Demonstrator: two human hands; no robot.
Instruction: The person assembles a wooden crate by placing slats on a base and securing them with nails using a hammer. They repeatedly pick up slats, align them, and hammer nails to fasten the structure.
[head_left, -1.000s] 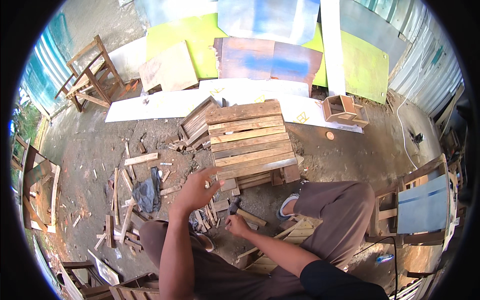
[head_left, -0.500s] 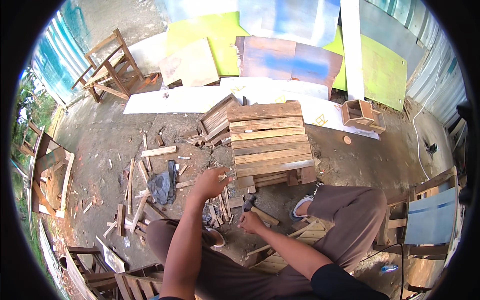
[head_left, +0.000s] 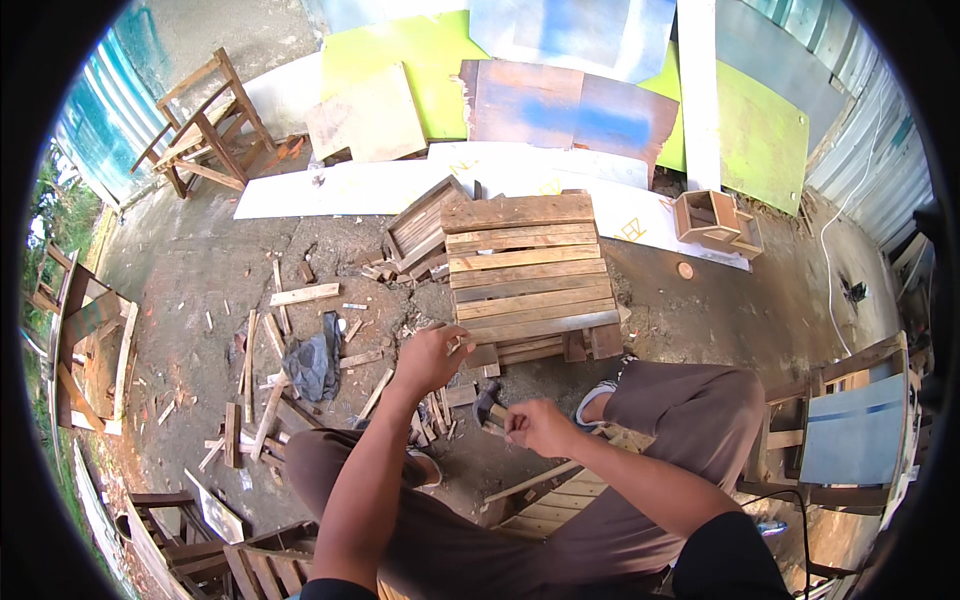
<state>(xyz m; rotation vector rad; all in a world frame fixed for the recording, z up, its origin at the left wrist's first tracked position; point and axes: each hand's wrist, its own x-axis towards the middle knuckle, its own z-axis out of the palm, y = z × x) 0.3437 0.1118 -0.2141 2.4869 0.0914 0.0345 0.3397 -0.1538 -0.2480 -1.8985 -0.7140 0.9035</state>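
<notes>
A slatted wooden crate (head_left: pixel 530 268), its planks running side to side, stands on the ground before me. At its near left corner my left hand (head_left: pixel 432 358) has thumb and fingers drawn together against the end of the nearest slat. Whatever those fingertips pinch is too small to make out. My right hand (head_left: pixel 542 427) is closed round the handle of a hammer (head_left: pixel 486 402), whose dark head points left, between my knees and below the crate's near edge. A clear gap separates the hammer from the crate.
Wood offcuts (head_left: pixel 268 415) and a dark plastic bag (head_left: pixel 315 360) litter the ground at left. A slatted tray (head_left: pixel 425 225) leans behind the crate. A small wooden box (head_left: pixel 705 220) stands far right. Wooden chairs (head_left: pixel 215 130) and painted boards (head_left: pixel 570 105) line the edges.
My right hand has risen and moved right, bringing the hammer a little higher. My left hand has shifted slightly right along the crate's near corner. The whole view has tilted slightly.
</notes>
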